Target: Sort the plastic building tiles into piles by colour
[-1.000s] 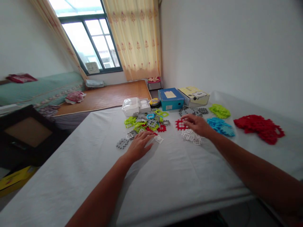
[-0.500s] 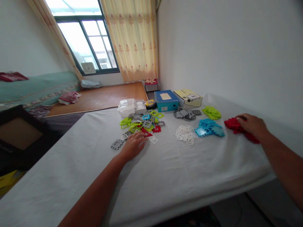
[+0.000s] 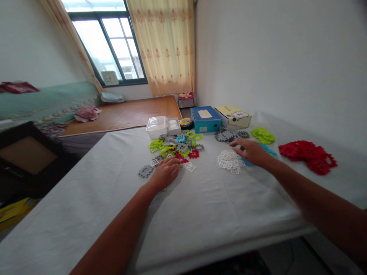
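My left hand (image 3: 165,172) rests palm down, fingers stretched, at the near edge of a mixed pile of plastic building pieces (image 3: 174,145) in green, grey, red and blue. White grid pieces lie on both sides of it, and a grey notched piece (image 3: 146,171) is to its left. My right hand (image 3: 250,152) is over the blue pieces (image 3: 266,149), partly covering them, its fingers apart and pointing left above the white grid pieces (image 3: 230,162). Nothing shows in it. Red pieces (image 3: 306,156) form a heap to its right; green pieces (image 3: 262,135) and dark grey pieces (image 3: 229,134) lie behind.
At the back of the white-covered table (image 3: 218,214) stand a clear plastic container (image 3: 156,127), a round yellow-and-black tin (image 3: 186,123), a blue box (image 3: 205,119) and a yellow box (image 3: 233,116). A wall (image 3: 281,57) rises along the right.
My right hand has left the red heap and moved left over the blue pieces, near the white ones. My left hand stays by the mixed pile. The view has shifted slightly.
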The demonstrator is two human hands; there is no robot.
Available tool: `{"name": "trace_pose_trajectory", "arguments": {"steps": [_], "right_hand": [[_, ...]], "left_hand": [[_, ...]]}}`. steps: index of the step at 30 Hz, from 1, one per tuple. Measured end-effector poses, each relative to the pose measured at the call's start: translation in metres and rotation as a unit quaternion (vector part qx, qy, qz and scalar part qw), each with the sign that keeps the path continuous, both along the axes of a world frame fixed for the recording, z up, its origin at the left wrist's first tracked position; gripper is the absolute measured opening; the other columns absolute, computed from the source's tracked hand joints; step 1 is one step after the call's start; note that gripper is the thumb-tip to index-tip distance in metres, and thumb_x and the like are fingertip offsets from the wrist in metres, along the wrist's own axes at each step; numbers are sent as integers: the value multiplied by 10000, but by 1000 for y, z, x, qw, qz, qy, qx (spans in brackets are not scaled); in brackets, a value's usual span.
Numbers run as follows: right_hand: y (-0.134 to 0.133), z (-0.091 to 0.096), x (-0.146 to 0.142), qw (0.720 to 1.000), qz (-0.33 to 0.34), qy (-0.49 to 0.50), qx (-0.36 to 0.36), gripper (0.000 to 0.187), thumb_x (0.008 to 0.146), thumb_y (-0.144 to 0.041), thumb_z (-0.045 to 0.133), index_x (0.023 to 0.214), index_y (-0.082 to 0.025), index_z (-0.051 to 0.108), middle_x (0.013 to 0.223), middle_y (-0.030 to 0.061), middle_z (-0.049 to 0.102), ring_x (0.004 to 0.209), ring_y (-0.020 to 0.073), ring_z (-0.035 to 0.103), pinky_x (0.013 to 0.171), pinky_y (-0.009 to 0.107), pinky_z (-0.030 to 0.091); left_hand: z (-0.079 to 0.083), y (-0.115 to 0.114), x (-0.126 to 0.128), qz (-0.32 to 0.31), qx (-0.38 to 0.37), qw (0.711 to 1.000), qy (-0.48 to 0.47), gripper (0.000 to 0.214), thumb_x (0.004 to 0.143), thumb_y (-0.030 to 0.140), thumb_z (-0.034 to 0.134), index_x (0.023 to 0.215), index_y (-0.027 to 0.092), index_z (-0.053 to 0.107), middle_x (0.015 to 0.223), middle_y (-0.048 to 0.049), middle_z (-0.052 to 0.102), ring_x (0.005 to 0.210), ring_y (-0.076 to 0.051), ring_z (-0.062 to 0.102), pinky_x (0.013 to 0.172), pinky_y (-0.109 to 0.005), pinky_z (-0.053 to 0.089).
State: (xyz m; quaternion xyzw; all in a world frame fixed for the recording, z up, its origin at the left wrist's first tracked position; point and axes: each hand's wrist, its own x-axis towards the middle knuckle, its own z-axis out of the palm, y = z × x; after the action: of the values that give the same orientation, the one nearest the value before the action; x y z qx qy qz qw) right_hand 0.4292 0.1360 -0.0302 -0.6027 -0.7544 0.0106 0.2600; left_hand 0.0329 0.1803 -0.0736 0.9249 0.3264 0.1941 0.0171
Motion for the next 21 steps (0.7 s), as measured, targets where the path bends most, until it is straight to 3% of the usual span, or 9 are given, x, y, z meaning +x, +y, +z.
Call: {"name": "trace_pose_trajectory", "arguments": {"steps": [4,8,11,21], "right_hand": [[10,-11,-104,985,154,-41,-60,266,910,-369,530,1091,-220,656,1111,71,661,748,144,628,723,280,475],[13,-25,-159,973,171,-138,-73,365,914,-436,532,1176,-196,613,1155,108,627,976,221,617,739,281,474],[13,-32,-171,970,160,-176,-55,315,926,-394,520,1144,-187,614,1123,114,624,1029,234,586,772,287,470],[11,-36,-165,970,148,-188,-51,273,980,-274,390,1064,-185,634,1032,105,643,963,205,592,804,286,455]], "left_hand": [[2,-2,-1,8,2,1000,3,333,858,151,533,1129,293,665,1230,-35,636,1207,-219,531,1058,-456,413],[3,-3,-1,11,-1,1000,7,305,871,166,531,1115,285,671,1216,-34,645,1209,-226,526,1049,-451,410],[3,-3,-1,10,-4,1000,11,298,868,166,538,1105,288,671,1209,-29,646,1213,-225,520,1049,-447,407],[2,-2,-1,5,-13,1000,17,265,882,182,529,1074,287,678,1195,-24,653,1198,-223,528,1045,-428,404]]}}
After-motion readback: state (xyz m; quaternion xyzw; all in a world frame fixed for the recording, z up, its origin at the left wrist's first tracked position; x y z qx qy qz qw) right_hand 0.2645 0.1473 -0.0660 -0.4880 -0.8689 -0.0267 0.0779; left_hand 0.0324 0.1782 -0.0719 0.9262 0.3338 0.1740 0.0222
